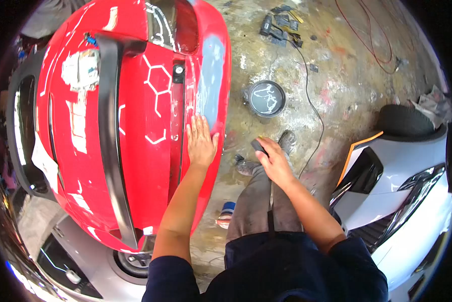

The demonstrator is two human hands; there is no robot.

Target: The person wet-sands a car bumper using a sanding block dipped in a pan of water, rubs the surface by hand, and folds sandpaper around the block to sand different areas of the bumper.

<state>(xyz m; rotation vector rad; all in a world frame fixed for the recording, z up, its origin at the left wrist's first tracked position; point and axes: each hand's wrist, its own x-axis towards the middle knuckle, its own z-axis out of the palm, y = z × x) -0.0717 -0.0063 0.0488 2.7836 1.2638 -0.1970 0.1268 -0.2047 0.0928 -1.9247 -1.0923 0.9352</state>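
Red car (138,113) cropped above, dark block (257,146) partly hidden by right hand (274,158)

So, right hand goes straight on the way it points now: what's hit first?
Likely the near edge of the red car, the dark block in the right hand leading. Depth is unclear from this one view.

Car (145,201): filled the left.
Spoiler (110,100): ran near to far across the car.
Patch (211,70): lay along the car's right side, left fingers (199,125) at its near end.
Block (258,147): sat in the right fingers (272,147), right of the car.
Basin (266,116): stood on the floor (346,100), beyond the block.
Power tool (267,25): lay beyond the basin.
Cable (308,83): passed right of the basin.
Can (228,207): was left of the legs (248,206).
Body panel (394,156): occupied the near right, tyre (404,121) at its far end.
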